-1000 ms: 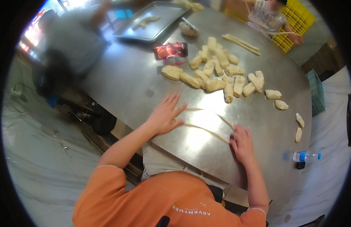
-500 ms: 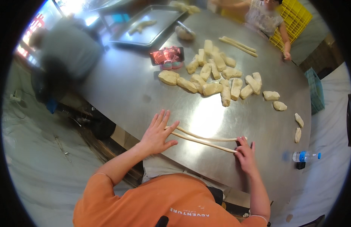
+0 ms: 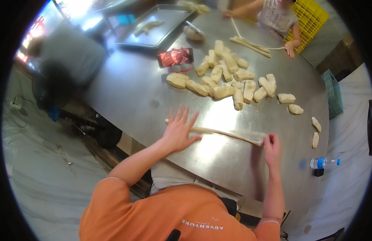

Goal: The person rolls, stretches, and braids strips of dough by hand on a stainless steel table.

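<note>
A long thin dough rope (image 3: 228,135) lies on the steel table in front of me, one end poking out past my left hand. My left hand (image 3: 180,130) rests over it near that end, fingers spread and flat. At the other end, my right hand (image 3: 273,148) is closed in a pinch on a second, motion-blurred dough strand that runs beside the first. The fingertips of the right hand are partly smeared. Beyond my hands is a loose group of pale dough pieces (image 3: 224,92), some stacked on others.
The steel table (image 3: 153,116) holds a metal tray (image 3: 125,39), a propped phone (image 3: 176,58), and a water bottle (image 3: 320,163) at right. Across it, a co-worker's hand (image 3: 290,49) touches a dough strand near more dough ropes (image 3: 250,46). Yellow crate (image 3: 312,20) stands behind.
Both hands have moved away from me across the table with the dough rope. My right hand has lifted one strand and its fingers are drawn together. The co-worker's hands now stretch a strand.
</note>
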`<state>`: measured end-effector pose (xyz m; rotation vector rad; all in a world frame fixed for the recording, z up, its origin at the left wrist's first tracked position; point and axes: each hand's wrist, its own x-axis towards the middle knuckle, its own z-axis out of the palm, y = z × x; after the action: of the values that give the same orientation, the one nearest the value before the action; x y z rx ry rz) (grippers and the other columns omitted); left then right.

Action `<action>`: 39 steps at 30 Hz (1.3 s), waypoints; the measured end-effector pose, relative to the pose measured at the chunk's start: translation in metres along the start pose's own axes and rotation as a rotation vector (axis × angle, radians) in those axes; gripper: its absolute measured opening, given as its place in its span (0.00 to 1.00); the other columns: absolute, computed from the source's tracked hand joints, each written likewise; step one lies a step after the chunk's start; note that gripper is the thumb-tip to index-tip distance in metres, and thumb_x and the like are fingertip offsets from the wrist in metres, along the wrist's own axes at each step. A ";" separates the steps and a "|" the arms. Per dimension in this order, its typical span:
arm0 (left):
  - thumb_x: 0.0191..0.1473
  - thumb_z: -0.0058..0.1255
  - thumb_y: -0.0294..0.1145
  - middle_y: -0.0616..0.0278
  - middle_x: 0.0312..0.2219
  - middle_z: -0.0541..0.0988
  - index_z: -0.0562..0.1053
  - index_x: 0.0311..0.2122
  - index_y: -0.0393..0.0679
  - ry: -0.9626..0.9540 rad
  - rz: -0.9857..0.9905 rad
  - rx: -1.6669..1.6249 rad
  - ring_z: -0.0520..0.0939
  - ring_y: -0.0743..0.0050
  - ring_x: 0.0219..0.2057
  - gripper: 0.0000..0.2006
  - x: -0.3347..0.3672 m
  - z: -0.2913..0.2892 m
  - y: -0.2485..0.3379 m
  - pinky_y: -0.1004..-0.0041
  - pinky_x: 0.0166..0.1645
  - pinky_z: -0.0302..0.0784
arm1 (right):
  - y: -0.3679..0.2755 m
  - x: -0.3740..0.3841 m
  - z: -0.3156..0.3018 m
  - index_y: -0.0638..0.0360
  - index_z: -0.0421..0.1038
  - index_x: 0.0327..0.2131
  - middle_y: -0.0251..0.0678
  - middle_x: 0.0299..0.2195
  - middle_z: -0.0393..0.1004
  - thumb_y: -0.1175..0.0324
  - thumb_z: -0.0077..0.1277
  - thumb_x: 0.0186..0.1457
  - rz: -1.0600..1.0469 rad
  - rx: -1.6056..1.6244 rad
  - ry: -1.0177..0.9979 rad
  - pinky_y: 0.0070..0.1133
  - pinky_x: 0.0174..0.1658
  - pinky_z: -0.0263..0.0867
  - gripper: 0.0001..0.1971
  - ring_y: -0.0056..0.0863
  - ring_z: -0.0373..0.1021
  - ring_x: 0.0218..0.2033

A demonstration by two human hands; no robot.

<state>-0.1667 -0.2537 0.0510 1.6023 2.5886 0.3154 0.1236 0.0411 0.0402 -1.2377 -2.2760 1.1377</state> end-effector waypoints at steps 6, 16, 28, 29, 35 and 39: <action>0.64 0.59 0.58 0.35 0.77 0.52 0.59 0.77 0.46 -0.032 0.273 -0.111 0.54 0.35 0.78 0.44 0.023 0.031 -0.030 0.46 0.80 0.51 | 0.012 -0.014 0.041 0.62 0.75 0.48 0.51 0.64 0.74 0.69 0.54 0.67 -0.689 -0.458 -0.014 0.39 0.71 0.61 0.10 0.54 0.66 0.68; 0.64 0.59 0.58 0.31 0.75 0.54 0.58 0.76 0.39 0.123 0.169 -0.218 0.53 0.35 0.78 0.46 0.066 0.041 -0.016 0.46 0.80 0.50 | -0.002 0.020 0.056 0.59 0.76 0.47 0.52 0.68 0.69 0.67 0.57 0.66 -0.548 -0.426 0.079 0.45 0.74 0.54 0.10 0.52 0.63 0.71; 0.62 0.59 0.61 0.30 0.76 0.52 0.61 0.77 0.56 0.111 0.215 -0.294 0.51 0.31 0.78 0.43 0.060 0.056 -0.008 0.40 0.80 0.44 | 0.002 0.008 0.048 0.59 0.74 0.47 0.46 0.67 0.71 0.65 0.58 0.66 -0.538 -0.381 -0.012 0.51 0.73 0.53 0.11 0.52 0.62 0.72; 0.62 0.59 0.62 0.30 0.76 0.52 0.61 0.77 0.57 0.007 0.282 -0.211 0.51 0.31 0.78 0.44 0.031 0.042 -0.007 0.41 0.80 0.44 | 0.015 -0.023 0.027 0.59 0.74 0.46 0.48 0.66 0.72 0.65 0.58 0.65 -0.566 -0.406 -0.083 0.50 0.72 0.54 0.10 0.53 0.63 0.71; 0.62 0.59 0.61 0.27 0.76 0.51 0.60 0.77 0.44 0.200 0.058 -0.125 0.52 0.27 0.77 0.46 0.049 0.045 0.019 0.40 0.79 0.47 | -0.010 0.001 0.011 0.61 0.75 0.47 0.55 0.64 0.72 0.63 0.56 0.67 -0.084 -0.081 -0.075 0.46 0.72 0.57 0.12 0.55 0.66 0.68; 0.64 0.57 0.62 0.25 0.75 0.50 0.60 0.76 0.39 0.029 0.282 -0.260 0.52 0.27 0.77 0.46 0.058 0.060 0.001 0.38 0.79 0.47 | 0.006 0.001 0.050 0.59 0.76 0.48 0.53 0.65 0.72 0.64 0.58 0.65 -0.461 -0.309 -0.023 0.47 0.74 0.53 0.12 0.55 0.65 0.69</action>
<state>-0.1817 -0.1935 -0.0046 1.8692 2.2223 0.6681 0.0967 0.0193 0.0033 -0.7232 -2.6352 0.6559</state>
